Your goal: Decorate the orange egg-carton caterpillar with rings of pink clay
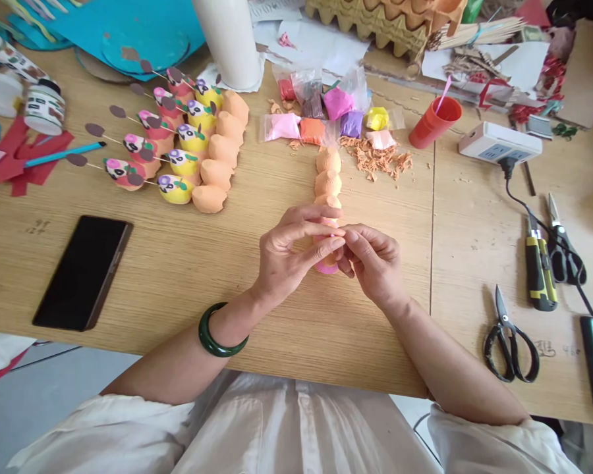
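My left hand [291, 247] and my right hand [378, 263] meet fingertip to fingertip over the table. A tiny pink bit, apparently modelling clay [332, 236], shows at the left fingertips; the thumb and forefinger of the left hand close around it. My right hand is closed in a pinch, its thumb and forefinger touching the left fingertips; what it grips is hidden. Beneath both hands lies a row of orange egg-carton cups [329, 161], pink at the near end [327, 268] and partly covered by the fingers.
At left stand decorated carton-cup rows [192, 168], beside a phone [83, 273]. Bagged coloured clay [282, 126], orange scraps [380, 158] and a red cup [435, 122] lie farther back. Scissors [511, 336], a utility knife [541, 270] and a power strip [501, 143] are at right.
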Available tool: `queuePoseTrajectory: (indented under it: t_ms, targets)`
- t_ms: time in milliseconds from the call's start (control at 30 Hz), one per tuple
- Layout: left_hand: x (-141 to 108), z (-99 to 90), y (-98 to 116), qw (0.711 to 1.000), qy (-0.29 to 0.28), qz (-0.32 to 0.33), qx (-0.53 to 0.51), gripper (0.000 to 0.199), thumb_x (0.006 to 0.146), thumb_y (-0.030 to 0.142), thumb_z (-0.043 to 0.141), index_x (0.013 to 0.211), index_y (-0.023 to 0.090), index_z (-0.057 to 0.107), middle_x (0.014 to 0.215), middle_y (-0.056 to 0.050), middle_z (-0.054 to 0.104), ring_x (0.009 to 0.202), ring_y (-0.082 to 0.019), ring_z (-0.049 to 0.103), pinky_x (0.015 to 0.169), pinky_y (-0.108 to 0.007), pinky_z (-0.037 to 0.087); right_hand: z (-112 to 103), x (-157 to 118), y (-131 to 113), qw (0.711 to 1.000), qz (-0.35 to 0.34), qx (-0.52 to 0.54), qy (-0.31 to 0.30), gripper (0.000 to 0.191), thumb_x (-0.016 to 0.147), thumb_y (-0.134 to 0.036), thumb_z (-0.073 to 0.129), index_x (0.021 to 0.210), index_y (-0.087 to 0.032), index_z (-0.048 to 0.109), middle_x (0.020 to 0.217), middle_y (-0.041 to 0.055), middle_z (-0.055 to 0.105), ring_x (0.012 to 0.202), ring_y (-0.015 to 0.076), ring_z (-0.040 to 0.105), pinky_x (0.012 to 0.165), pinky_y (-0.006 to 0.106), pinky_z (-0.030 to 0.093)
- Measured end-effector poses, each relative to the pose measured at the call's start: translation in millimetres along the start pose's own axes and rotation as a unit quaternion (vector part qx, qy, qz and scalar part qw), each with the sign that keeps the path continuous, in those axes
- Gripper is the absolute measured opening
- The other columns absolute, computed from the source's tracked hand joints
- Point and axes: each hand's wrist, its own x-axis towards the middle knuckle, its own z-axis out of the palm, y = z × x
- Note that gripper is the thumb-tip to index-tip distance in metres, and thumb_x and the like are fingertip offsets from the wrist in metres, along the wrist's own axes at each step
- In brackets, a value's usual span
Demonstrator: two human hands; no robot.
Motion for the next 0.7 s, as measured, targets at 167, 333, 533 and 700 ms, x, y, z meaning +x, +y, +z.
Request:
queuePoseTrajectory:
  t_ms: [167,333,533,700]
  targets:
    - [2.7,-2.0,0.7,0.999,-0.032,0.007,0.008,0.015,0.103,0.035,0.079,0.115,0.036,0.088,0.131,-0.003,0.084,0.132,-0.02,0.075,0.12,-0.041,0.061,6.2,3.2,-1.9,0.992,0.057,0.11,-0.019,0.04,0.091,-0.054,0.088,0.075,-0.021,0.072,0.061,-0.0059,0.061,0.043,0.0053,0.043,0.038,0.019,0.032]
    - [3.0,-2.6,3.1,0.998,-0.048,-0.038,0.014,0.028,0.099,0.043,0.083,0.125,0.032,0.086,0.133,-0.005,0.084,0.132,-0.022,0.076,0.116,-0.037,0.062,6.3,5.7,-4.9,0.991,0.077,0.109,0.008,0.04,0.082,-0.053,0.096,0.079,-0.02,0.073,0.06,-0.0084,0.059,0.041,0.0039,0.042,0.037,0.018,0.033]
    - [1.5,-0.9,1.1,1.0,-0.003,-0.027,0.007,0.013,0.103,0.029,0.079,0.11,0.032,0.089,0.112,-0.001,0.088,0.109,-0.015,0.081,0.102,-0.03,0.066,5.8,7.7,-4.9,0.99,0.088,0.109,-0.015,0.043,0.088,-0.052,0.092,0.073,-0.019,0.068,0.061,-0.0065,0.059,0.044,0.0046,0.046,0.038,0.018,0.034]
    - [1.7,-1.8,3.3,0.997,-0.028,-0.078,0.004,0.022,0.104,0.043,0.076,0.121,0.033,0.088,0.126,-0.003,0.086,0.123,-0.02,0.079,0.109,-0.035,0.066,3.8,9.4,-3.9,0.989,0.091,0.115,0.006,0.043,0.082,-0.052,0.096,0.074,-0.02,0.068,0.063,-0.0082,0.058,0.042,0.0031,0.042,0.036,0.018,0.035]
